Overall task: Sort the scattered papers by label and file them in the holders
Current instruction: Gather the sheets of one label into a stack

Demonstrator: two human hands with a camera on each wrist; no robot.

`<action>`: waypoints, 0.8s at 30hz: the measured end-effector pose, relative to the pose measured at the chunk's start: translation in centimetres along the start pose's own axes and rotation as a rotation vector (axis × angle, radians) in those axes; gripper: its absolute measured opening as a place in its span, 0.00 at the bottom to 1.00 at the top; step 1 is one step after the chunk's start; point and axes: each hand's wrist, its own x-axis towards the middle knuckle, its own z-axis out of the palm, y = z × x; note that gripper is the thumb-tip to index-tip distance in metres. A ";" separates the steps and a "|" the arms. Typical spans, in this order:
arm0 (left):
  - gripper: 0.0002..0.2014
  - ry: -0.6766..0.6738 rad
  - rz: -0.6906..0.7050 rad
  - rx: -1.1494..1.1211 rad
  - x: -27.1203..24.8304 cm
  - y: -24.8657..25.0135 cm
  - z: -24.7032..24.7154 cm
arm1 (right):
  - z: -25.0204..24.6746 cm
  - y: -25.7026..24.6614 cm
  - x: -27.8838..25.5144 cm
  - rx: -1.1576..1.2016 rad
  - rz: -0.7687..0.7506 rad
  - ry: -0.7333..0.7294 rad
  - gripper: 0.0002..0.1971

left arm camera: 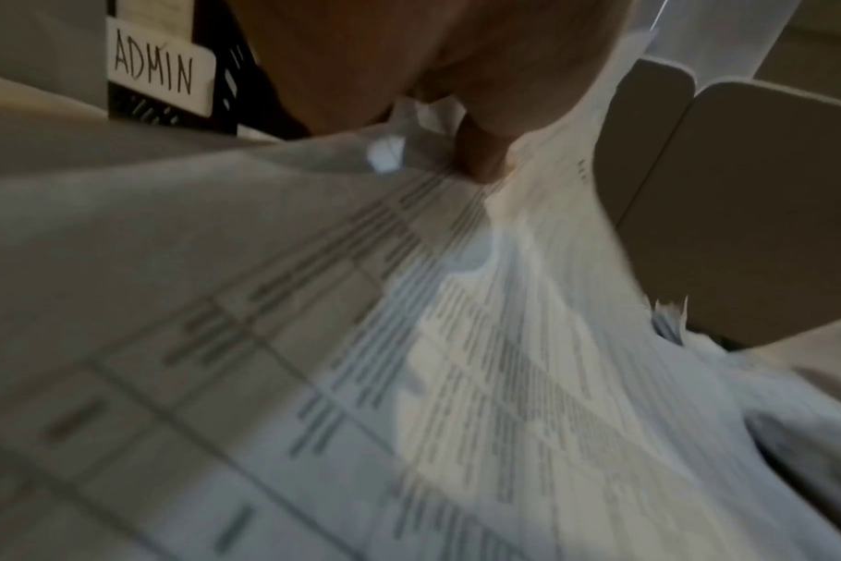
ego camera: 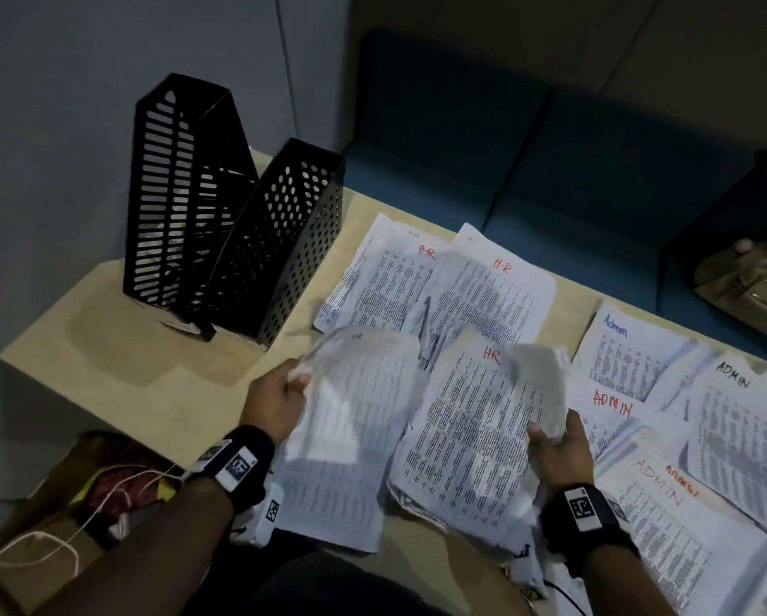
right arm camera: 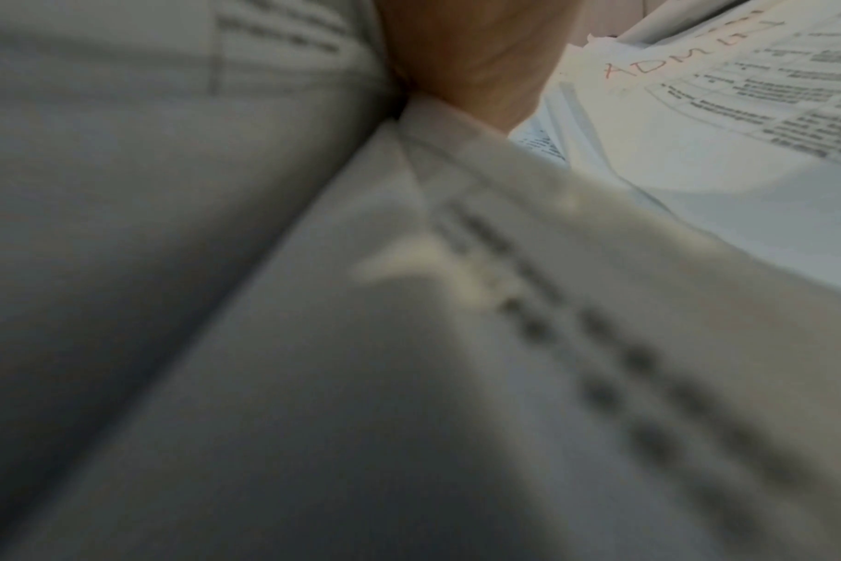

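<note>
My left hand [ego camera: 284,393] grips a blurred bundle of printed sheets [ego camera: 355,420] lifted off the table; the left wrist view shows that paper [left arm camera: 409,360] under my fingers [left arm camera: 481,152]. My right hand [ego camera: 555,446] pinches a sheet [ego camera: 542,384] beside a paper marked HR [ego camera: 470,433]; its wrist view is filled by that paper [right arm camera: 409,341]. Two more HR papers [ego camera: 488,295] lie beyond. Papers marked ADMIN [ego camera: 666,509] spread to the right. Two black holders [ego camera: 221,233] stand at the back left; one carries an ADMIN label [left arm camera: 154,72].
The beige table [ego camera: 128,349] ends at a grey wall on the left. A dark blue sofa [ego camera: 550,171] runs behind it, with a tan bag [ego camera: 746,286] at the far right. A cardboard box with string [ego camera: 61,517] sits below the table's left edge.
</note>
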 end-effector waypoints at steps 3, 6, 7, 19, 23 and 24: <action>0.12 0.114 0.022 -0.096 0.9 1.9 -1.5 | -0.9 -0.6 -0.2 0.043 -0.038 -0.016 0.10; 0.12 0.207 -0.010 -0.314 1.8 5.0 -2.5 | -2.1 -1.4 -0.5 0.071 -0.091 -0.024 0.10; 0.12 0.205 -0.017 -0.369 2.1 5.9 -2.5 | -2.3 -1.9 -0.6 0.089 -0.105 -0.025 0.12; 0.24 -0.055 0.005 -0.270 2.0 8.0 7.0 | 1.7 -6.5 -1.6 0.300 -0.212 -0.121 0.34; 0.29 -0.231 -0.225 -0.386 2.2 6.1 7.8 | 2.6 -6.0 -1.8 0.414 -0.096 -0.257 0.08; 0.29 -0.264 -0.246 -0.324 2.0 5.8 7.9 | 2.8 -6.0 -1.9 0.485 -0.013 -0.279 0.07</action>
